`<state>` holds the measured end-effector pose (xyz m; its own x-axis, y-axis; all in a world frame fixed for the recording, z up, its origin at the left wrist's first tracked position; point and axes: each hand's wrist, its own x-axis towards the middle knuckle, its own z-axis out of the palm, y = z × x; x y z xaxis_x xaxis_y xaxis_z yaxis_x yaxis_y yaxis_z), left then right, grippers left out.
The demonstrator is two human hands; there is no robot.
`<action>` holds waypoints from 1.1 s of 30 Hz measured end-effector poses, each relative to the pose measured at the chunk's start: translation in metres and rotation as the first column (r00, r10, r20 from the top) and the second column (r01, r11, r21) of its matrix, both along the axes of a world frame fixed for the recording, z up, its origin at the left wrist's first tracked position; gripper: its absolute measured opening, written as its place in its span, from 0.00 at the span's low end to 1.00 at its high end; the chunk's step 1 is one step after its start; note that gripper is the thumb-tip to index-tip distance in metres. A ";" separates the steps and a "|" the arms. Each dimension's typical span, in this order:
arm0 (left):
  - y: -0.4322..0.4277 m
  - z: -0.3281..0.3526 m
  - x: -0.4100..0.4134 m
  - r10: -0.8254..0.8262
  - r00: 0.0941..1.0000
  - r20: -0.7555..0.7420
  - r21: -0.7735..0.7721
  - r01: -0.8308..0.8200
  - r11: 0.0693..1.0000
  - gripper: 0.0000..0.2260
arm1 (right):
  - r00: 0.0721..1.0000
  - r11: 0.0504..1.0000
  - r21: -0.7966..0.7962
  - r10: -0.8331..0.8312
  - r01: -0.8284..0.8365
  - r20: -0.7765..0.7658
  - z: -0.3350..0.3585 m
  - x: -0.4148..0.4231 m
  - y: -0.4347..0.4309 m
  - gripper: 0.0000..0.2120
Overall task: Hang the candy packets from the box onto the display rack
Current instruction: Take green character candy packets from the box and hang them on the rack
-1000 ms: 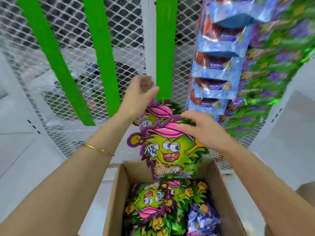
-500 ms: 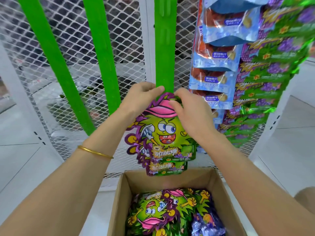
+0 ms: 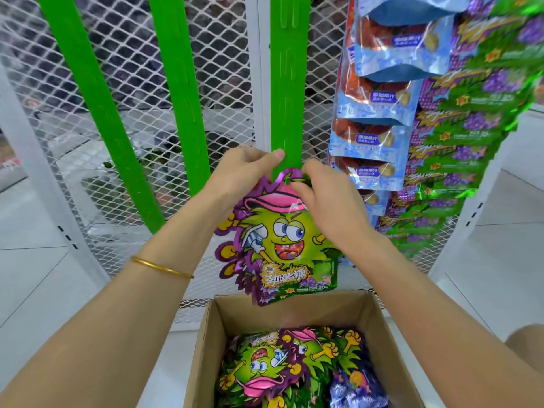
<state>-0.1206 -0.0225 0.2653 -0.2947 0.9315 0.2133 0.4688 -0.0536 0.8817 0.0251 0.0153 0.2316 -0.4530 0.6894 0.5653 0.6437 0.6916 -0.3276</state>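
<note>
Now I see both arms reaching forward, the left hand (image 3: 241,172) and right hand (image 3: 326,198) pinching the top of a packet (image 3: 282,242) against the lower end of the green strip (image 3: 287,83). It hangs above the box (image 3: 376,322), upright.

A candy packet (image 3: 279,242), die-cut as a green spiky cartoon face with a pink cap and purple border, hangs upright with its top at the lower end of the middle green strip (image 3: 287,83) of the rack. Two more green strips stand to its left, bare. Below, the open cardboard box (image 3: 200,348) holds more packets (image 3: 265,369) of the same kind lying flat and overlapping, with a purple one by its right wall.
</note>
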 end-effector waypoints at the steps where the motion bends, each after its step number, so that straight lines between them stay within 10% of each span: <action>1: -0.003 -0.002 -0.002 -0.021 1.000 0.005 -0.015 0.021 1.000 0.09 | 1.000 1.000 -0.030 0.009 -0.009 0.008 -0.003 0.000 0.000 0.09; 13: -0.012 -0.036 -0.015 -0.076 0.912 -0.403 -0.005 0.081 0.997 0.14 | 0.998 0.992 0.110 -0.062 0.062 -0.004 -0.028 0.001 -0.005 0.15; 18: -0.042 -0.072 -0.030 0.227 0.788 -0.572 0.221 -0.119 0.968 0.28 | 0.970 0.875 0.427 -0.164 0.226 -0.179 -0.080 0.023 -0.030 0.12; 21: -0.072 -0.120 -0.037 0.179 0.850 -0.495 0.083 -0.158 0.984 0.26 | 0.999 1.000 -0.011 0.026 -0.026 0.033 -0.146 0.018 -0.046 0.11; 25: -0.086 -0.161 -0.035 -0.065 0.931 -0.360 -0.261 -0.034 0.965 0.22 | 0.916 0.732 -0.664 0.147 0.153 0.373 -0.253 -0.006 -0.042 0.17; 33: -0.076 -0.198 -0.043 -0.158 0.933 -0.323 -0.476 -0.016 0.879 0.21 | 0.800 0.404 -0.716 -0.072 0.569 0.595 -0.346 -0.040 -0.059 0.37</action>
<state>-0.1640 -0.0986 0.0671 -0.2134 0.9615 -0.1734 0.7551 0.2749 0.5951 -0.0150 -0.0440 -0.1148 -0.0770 0.8265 -0.5576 0.9707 -0.0655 -0.2313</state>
